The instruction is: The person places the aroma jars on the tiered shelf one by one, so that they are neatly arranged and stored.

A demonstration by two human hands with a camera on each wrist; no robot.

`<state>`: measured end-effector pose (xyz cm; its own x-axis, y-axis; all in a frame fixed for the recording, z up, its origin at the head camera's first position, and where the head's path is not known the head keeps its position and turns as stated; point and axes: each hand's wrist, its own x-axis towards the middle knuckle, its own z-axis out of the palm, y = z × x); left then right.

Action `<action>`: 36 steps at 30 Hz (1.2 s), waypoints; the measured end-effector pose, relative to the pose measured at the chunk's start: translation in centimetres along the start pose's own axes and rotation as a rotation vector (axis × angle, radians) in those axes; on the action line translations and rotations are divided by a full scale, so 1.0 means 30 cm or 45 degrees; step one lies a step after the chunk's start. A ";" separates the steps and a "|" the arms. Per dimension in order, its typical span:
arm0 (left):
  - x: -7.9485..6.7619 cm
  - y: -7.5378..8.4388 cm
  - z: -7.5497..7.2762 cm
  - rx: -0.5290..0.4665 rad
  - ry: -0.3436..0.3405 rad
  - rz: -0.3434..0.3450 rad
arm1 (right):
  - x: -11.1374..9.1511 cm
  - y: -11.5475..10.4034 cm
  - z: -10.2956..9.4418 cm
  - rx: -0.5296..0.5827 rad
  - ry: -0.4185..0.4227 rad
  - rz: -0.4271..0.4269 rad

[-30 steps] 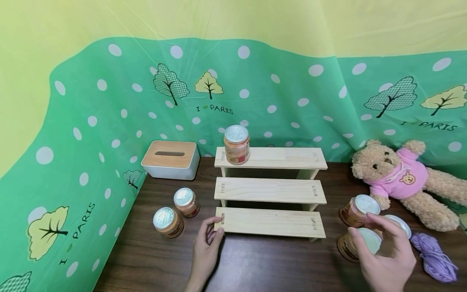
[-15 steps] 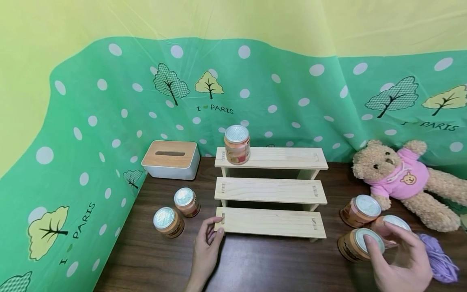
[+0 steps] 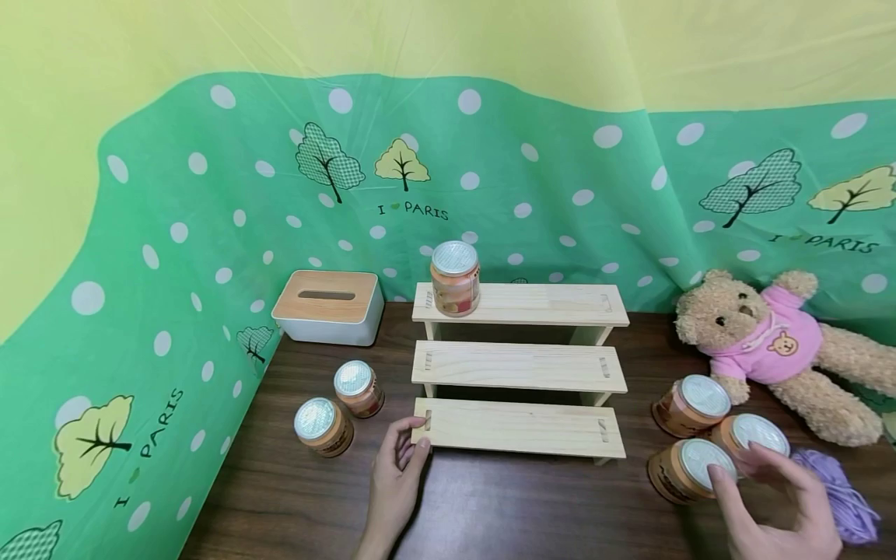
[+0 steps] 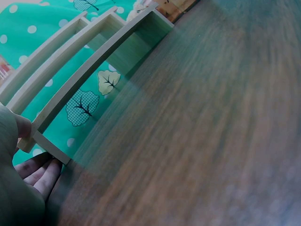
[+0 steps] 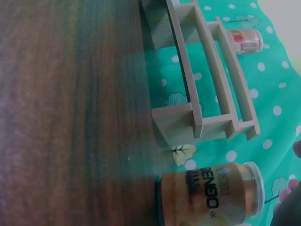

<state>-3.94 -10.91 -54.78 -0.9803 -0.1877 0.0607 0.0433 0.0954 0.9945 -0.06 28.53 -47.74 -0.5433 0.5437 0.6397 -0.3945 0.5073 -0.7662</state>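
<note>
My left hand [image 3: 395, 474] pinches the front left corner of a three-step wooden shelf [image 3: 518, 428], thumb against its front edge. In the left wrist view, the fingers [image 4: 47, 179] lie at the shelf's end support. On the right, my right hand [image 3: 780, 505] hovers with thumb and forefinger apart, holding nothing. Its fingertips overlap the lids of the front jar [image 3: 675, 474] and the right jar [image 3: 759, 432]. A third jar [image 3: 689, 408] stands just behind them. All have silvery lids and orange-brown contents. The front jar's dark lettering shows large in the right wrist view.
One more jar [image 3: 455, 284] stands on the top step's left end. Two jars, a rear one [image 3: 358, 393] and a front one [image 3: 322, 428], stand left of the shelf. A tissue box [image 3: 329, 307] sits behind them. Rightward are a teddy bear [image 3: 777, 342] and purple yarn [image 3: 843, 498].
My right hand has shifted to the right, from over the front jar toward the right jar and the yarn. The left hand, shelf and jars stay where they were.
</note>
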 end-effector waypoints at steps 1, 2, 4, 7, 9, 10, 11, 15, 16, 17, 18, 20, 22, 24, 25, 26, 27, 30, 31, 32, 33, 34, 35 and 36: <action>0.000 0.001 0.000 -0.001 -0.001 -0.003 | -0.001 0.004 -0.002 -0.038 0.000 0.007; 0.000 0.002 0.000 -0.001 -0.002 -0.006 | -0.003 0.008 -0.005 -0.088 -0.002 0.015; -0.001 0.004 0.000 0.001 -0.003 -0.013 | -0.007 0.017 -0.014 -0.169 -0.026 0.024; -0.001 0.001 -0.001 0.011 -0.003 -0.010 | -0.012 0.030 -0.033 -0.265 -0.088 0.044; -0.001 -0.003 0.000 0.014 -0.002 -0.011 | -0.016 0.039 -0.044 -0.305 -0.121 0.067; 0.000 -0.005 -0.001 0.014 -0.001 -0.006 | -0.019 0.044 -0.050 -0.319 -0.138 0.076; 0.000 -0.006 -0.001 0.014 -0.001 -0.005 | -0.021 0.049 -0.052 -0.326 -0.142 0.087; 0.000 -0.004 0.000 0.007 -0.004 -0.012 | -0.025 0.071 -0.060 -0.377 -0.151 0.127; 0.000 -0.002 0.000 0.007 -0.004 -0.013 | -0.026 0.074 -0.061 -0.404 -0.150 0.136; 0.000 -0.002 0.001 0.006 -0.004 -0.018 | -0.029 0.078 -0.060 -0.433 -0.142 0.150; 0.000 -0.002 0.001 0.004 -0.004 -0.019 | -0.032 0.080 -0.058 -0.456 -0.131 0.167; 0.000 -0.002 0.001 0.002 -0.002 -0.019 | -0.041 0.084 -0.053 -0.497 -0.100 0.203; 0.001 -0.002 0.001 0.004 0.002 -0.018 | -0.049 0.088 -0.049 -0.536 -0.079 0.242; 0.001 -0.002 0.001 0.005 0.002 -0.018 | -0.054 0.093 -0.048 -0.548 -0.070 0.265; 0.001 -0.002 0.001 0.006 0.001 -0.020 | -0.056 0.098 -0.049 -0.550 -0.074 0.265; 0.001 -0.001 0.002 0.008 0.000 -0.022 | -0.058 0.101 -0.051 -0.553 -0.082 0.256; 0.001 -0.002 0.001 0.009 0.000 -0.021 | -0.061 0.106 -0.053 -0.547 -0.088 0.240; 0.001 -0.002 0.001 0.005 0.000 -0.017 | -0.069 0.119 -0.057 -0.505 -0.106 0.172; 0.001 -0.002 0.001 0.003 0.001 -0.016 | -0.072 0.123 -0.058 -0.493 -0.111 0.148; 0.001 -0.002 0.000 0.002 0.002 -0.014 | -0.074 0.125 -0.058 -0.485 -0.116 0.132; 0.001 -0.002 0.000 0.000 0.003 -0.013 | -0.077 0.127 -0.058 -0.475 -0.118 0.120; 0.001 -0.002 0.000 -0.001 0.003 -0.013 | -0.079 0.127 -0.058 -0.473 -0.125 0.115; 0.001 -0.003 -0.001 -0.001 0.004 -0.013 | -0.081 0.128 -0.058 -0.473 -0.132 0.112; 0.001 -0.003 -0.001 -0.003 0.004 -0.013 | -0.082 0.129 -0.059 -0.473 -0.138 0.107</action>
<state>-3.97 -10.95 -54.86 -0.9801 -0.1921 0.0509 0.0338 0.0909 0.9953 1.05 30.33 -52.17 -0.6449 0.5300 0.5506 -0.0612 0.6823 -0.7285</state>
